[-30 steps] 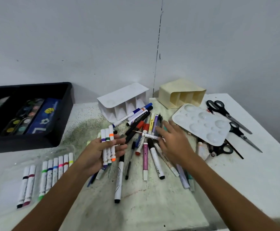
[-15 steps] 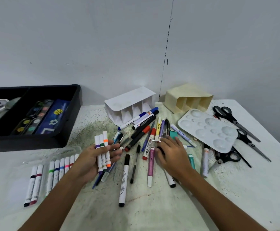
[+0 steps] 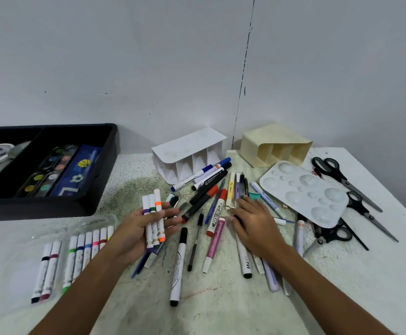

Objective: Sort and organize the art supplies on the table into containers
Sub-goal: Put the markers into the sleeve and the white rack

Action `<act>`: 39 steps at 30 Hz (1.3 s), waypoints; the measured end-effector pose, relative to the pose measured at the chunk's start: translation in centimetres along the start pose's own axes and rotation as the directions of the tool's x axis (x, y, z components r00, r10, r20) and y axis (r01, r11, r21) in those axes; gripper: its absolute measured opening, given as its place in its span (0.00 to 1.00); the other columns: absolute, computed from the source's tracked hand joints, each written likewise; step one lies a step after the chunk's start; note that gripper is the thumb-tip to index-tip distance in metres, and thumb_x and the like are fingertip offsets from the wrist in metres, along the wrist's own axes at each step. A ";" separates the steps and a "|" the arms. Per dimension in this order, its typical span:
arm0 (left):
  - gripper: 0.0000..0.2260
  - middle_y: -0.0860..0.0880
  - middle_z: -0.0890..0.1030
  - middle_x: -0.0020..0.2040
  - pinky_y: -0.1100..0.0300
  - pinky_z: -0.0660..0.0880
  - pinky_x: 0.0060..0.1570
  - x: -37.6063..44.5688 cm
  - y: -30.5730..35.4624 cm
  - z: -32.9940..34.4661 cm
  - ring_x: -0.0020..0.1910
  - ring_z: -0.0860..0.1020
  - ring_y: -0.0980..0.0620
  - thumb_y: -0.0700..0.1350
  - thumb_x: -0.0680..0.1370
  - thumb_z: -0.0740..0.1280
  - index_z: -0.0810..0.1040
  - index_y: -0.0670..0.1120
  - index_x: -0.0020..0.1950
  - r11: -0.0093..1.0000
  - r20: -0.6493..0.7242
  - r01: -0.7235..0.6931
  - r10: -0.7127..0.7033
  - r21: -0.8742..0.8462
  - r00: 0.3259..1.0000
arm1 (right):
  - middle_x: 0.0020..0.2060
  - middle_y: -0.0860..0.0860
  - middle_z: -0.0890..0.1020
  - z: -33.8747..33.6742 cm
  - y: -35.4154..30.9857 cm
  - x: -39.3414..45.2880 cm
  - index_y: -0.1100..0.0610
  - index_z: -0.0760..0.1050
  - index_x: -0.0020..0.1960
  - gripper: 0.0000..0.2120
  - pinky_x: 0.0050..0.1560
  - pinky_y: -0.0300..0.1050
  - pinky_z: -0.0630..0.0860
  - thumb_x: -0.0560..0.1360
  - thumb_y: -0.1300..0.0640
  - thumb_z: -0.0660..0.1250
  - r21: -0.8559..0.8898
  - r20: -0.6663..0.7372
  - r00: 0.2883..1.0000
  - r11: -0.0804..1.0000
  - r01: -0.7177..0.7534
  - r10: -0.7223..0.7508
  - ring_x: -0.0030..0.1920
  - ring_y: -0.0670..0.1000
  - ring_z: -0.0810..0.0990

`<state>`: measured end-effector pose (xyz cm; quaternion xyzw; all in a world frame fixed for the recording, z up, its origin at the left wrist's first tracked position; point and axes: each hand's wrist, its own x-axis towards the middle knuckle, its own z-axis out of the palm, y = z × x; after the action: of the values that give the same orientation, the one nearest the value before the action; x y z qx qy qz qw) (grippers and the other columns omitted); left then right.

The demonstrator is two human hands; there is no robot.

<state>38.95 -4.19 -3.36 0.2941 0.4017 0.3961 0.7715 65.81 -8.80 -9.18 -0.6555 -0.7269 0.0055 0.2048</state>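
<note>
So we've got our left hand (image 3: 146, 228) just left of centre in the frame, palm up, holding three white markers (image 3: 154, 220) side by side, with purple, green and orange bands. Thumb and fingers are curled loosely round them, and their tips stick up past the fingers toward the top of the frame.

Our right hand (image 3: 252, 226) is right of centre, palm down, fingers spread fairly flat over the pile of loose pens and markers (image 3: 209, 209) on the tabletop (image 3: 221, 310). It's touching the pile, but we honestly can't tell whether it's pinching anything underneath. A pink pen (image 3: 212, 245) and a red-capped marker (image 3: 217, 213) lie just left of it, and a big black-capped whiteboard marker (image 3: 178, 264) sits between the two hands, lower down.

At lower left there's a row of matching white markers in a clear pouch (image 3: 76, 257), just beside our left forearm. At upper left is the black tray (image 3: 95, 189) with paint sets and a blue case inside.

Behind the pile, a white divided holder (image 3: 187, 151) and a cream divided holder (image 3: 276, 146) both lie tipped on their sides, openings facing us. A white paint palette (image 3: 303, 192) lies to the right of our right hand, with black scissors (image 3: 342, 180) further right near the tabletop edge.
</note>
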 end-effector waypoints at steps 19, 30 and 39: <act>0.16 0.38 0.83 0.51 0.51 0.83 0.40 -1.6 0.6 -4.2 0.44 0.84 0.42 0.36 0.71 0.64 0.74 0.36 0.58 0.999 -0.121 -0.042 0.040 -0.015 0.992 | 0.69 0.50 0.73 1.7 -2.7 4.2 0.50 0.77 0.65 0.30 0.76 0.54 0.44 0.79 0.38 0.43 0.067 0.114 0.985 0.990 0.124 -0.131 0.75 0.54 0.63; 0.18 0.35 0.82 0.55 0.47 0.82 0.45 -3.7 0.4 -5.8 0.46 0.84 0.40 0.36 0.72 0.63 0.73 0.36 0.61 0.999 -0.116 -0.045 0.044 0.000 0.992 | 0.75 0.51 0.63 3.2 -5.6 3.8 0.49 0.65 0.74 0.32 0.74 0.56 0.41 0.79 0.37 0.38 0.034 0.184 0.960 0.977 0.209 -0.212 0.77 0.55 0.54; 0.19 0.35 0.81 0.55 0.48 0.82 0.46 -6.4 0.1 -6.7 0.49 0.83 0.38 0.36 0.72 0.63 0.73 0.35 0.62 0.999 -0.084 -0.044 0.046 0.029 0.995 | 0.62 0.54 0.79 2.5 -9.8 4.3 0.57 0.78 0.63 0.17 0.70 0.55 0.65 0.79 0.56 0.57 0.236 0.025 0.997 0.970 0.063 -0.071 0.66 0.55 0.73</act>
<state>30.86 -8.63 -4.25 0.2963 0.4328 0.4200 0.7406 55.52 -5.42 -7.47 -0.6016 -0.7461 0.0957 0.2687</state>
